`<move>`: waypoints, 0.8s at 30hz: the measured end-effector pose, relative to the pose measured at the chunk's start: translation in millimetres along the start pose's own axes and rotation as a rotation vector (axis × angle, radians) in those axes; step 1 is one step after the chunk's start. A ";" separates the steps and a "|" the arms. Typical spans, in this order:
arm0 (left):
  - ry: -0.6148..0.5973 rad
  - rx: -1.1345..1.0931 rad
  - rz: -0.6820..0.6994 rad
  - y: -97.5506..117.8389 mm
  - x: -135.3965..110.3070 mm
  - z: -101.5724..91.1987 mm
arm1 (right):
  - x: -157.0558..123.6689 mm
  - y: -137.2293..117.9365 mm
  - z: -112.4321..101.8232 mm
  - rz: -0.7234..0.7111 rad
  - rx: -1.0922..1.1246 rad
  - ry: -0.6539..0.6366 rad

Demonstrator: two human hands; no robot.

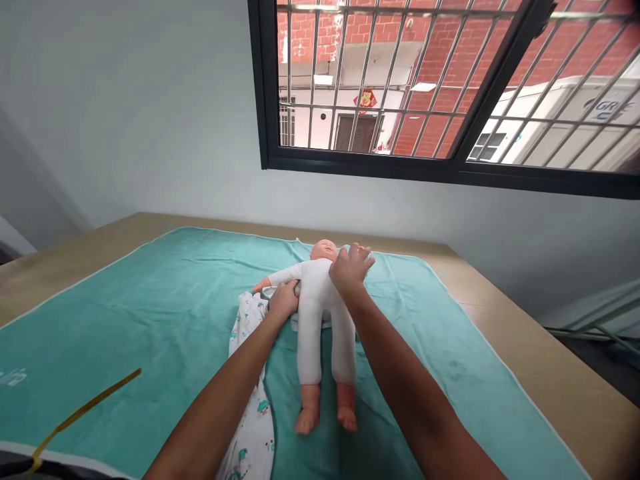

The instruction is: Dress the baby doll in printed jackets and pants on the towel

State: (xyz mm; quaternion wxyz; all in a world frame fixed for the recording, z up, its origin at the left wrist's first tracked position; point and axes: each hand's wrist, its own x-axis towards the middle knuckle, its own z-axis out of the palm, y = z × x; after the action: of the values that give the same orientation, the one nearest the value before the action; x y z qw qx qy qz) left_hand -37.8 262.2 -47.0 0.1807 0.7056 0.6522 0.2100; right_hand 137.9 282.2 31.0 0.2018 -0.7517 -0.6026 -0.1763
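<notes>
A baby doll (316, 287) with a white cloth body lies face up, its bare feet towards me. A white baby garment (245, 417) with a small green print is spread along the doll's side at the left, and part of it shows beneath the doll. At the doll's waist, my left hand (284, 299) is closed on the garment's cloth; its fingertips are partly hidden. My right hand (351, 267) is wrapped round the doll's arm by the shoulder, with a bit of the doll's hand showing past my fingers.
A green towel (165, 320) with a pale edge covers much of the wooden table (505, 327). At the lower left, a yellow-brown strap (90, 405) sticks up over the towel. Behind the table are a wall and a barred window (360, 160).
</notes>
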 end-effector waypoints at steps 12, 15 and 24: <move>0.102 0.145 0.029 19.4 1.3 5.3 | 9.1 67.9 28.9 0.166 0.132 -0.180; 0.124 0.126 0.012 22.7 4.7 5.9 | 11.5 -9.8 24.2 -0.441 0.254 -0.103; 0.131 -0.122 -0.138 15.3 27.4 16.5 | 30.9 -79.3 38.3 -0.844 0.163 -0.475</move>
State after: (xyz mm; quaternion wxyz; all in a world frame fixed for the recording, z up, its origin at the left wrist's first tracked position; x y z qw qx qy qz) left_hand -14.4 288.6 -51.2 0.1944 0.6312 0.6958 0.2822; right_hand 67.8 343.0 21.1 0.0279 -0.4432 -0.8958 -0.0189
